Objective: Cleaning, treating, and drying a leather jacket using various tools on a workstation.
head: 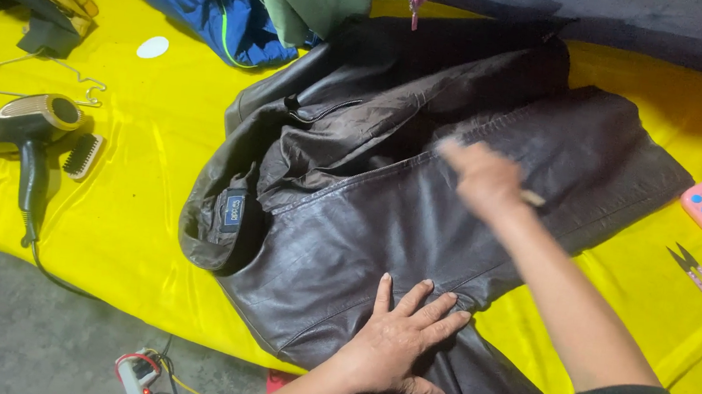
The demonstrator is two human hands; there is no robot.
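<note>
A single head-worn camera looks steeply down, close over a yellow cloth-covered table [133, 200]. No second view exists.

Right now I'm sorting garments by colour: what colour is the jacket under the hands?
Dark brown leather jacket, clearest in the head view.

Bright, even light falls from above on the yellow bench [134, 192], which shines softly with glare along its folds. The right grip [485, 178] is smeared by motion blur; the left grip [399, 343], nearer the camera, is sharp. The dark leather jacket [383, 226] beneath both carries dull highlights and shadowed creases.
</note>
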